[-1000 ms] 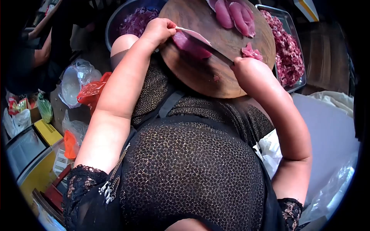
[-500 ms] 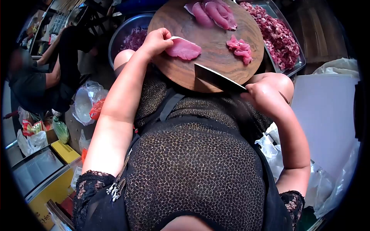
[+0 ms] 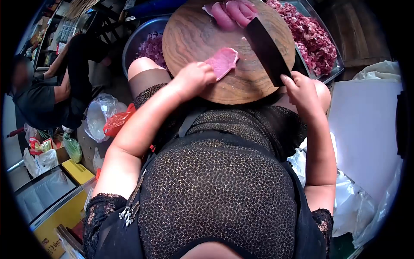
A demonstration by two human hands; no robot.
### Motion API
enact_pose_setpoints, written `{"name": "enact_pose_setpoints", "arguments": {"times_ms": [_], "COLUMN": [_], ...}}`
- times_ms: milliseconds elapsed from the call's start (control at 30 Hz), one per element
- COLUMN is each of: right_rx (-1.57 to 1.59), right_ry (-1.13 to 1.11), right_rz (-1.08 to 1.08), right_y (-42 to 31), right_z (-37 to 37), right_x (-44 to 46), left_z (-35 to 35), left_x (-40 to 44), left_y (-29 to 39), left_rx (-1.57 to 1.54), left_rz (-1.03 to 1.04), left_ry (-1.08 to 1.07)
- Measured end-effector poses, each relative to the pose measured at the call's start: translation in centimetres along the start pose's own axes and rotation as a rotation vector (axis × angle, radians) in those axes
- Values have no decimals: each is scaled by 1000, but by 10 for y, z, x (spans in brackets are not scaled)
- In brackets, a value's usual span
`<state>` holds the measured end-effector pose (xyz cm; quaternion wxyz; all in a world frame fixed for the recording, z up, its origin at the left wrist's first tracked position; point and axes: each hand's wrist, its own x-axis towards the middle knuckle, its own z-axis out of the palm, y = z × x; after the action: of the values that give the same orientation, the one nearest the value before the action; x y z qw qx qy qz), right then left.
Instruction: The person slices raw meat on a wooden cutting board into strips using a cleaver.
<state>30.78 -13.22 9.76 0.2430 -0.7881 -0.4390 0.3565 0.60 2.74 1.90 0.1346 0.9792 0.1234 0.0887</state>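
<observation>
A flat pink slice of raw meat (image 3: 224, 63) lies over the round wooden chopping board (image 3: 183, 36). Its near left end is pinched in the fingers of my left hand (image 3: 196, 80), at the board's near left part. My right hand (image 3: 303, 91) is wrapped round the handle of a cleaver (image 3: 266, 51) at the near right edge. The dark, broad blade slants up and left across the right of the board, apart from the slice. Larger pieces of meat (image 3: 230, 15) rest at the far edge, near the blade's tip.
A metal tray (image 3: 340, 64) heaped with minced meat (image 3: 308, 34) stands beyond the board to the right. At its left is a metal bowl (image 3: 128, 47) with more chopped meat. Another person (image 3: 41, 101) sits at far left; a pale board (image 3: 366, 134) is at right.
My left hand has moved right and nearer to me, turning the slice. The cleaver has swung up over the board's right side. The small meat strips there no longer show.
</observation>
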Motion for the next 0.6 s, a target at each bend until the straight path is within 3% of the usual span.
{"name": "enact_pose_setpoints", "arguments": {"times_ms": [100, 267, 400, 467, 600], "right_rx": [-168, -479, -594, -638, -691], "right_ry": [68, 234, 184, 153, 118], "right_rz": [-212, -526, -507, -489, -451], "right_y": [-2, -12, -22, -22, -35], "right_z": [15, 48, 59, 63, 54], "right_x": [-9, -3, 3, 3, -9], "left_z": [-8, 18, 42, 45, 44], "left_x": [-12, 22, 54, 57, 54], "left_y": [15, 3, -2, -1, -2], "left_rx": [-128, -87, -24, -68, -85], "left_rz": [-50, -81, -32, -102, -114], "left_ry": [114, 316, 387, 456, 431]}}
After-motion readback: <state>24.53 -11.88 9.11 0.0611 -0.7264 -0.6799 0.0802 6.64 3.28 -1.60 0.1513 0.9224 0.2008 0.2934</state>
